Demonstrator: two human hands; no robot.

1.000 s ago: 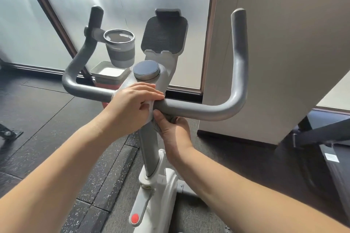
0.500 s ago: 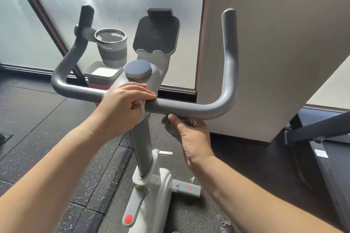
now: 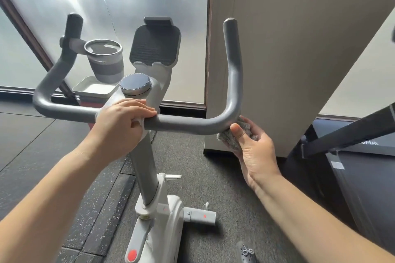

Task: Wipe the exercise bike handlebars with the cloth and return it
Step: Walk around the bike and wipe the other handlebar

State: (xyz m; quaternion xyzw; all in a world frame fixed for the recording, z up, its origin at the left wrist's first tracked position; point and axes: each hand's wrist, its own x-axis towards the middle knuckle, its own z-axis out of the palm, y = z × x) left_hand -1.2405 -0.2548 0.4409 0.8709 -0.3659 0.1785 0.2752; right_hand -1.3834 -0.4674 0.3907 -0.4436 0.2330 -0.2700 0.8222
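Fuzzy cloth (image 3: pixel 234 134) now at bar's (image 3: pixel 183 125) bend

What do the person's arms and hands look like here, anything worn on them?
Both forearms are bare as far as the frame shows: no sleeves come into view. The left hand and the right hand wear no gloves. No watch, bracelet or band shows on either wrist, and no ring shows on the fingers that can be seen. The right thumbnail is short and unpainted.
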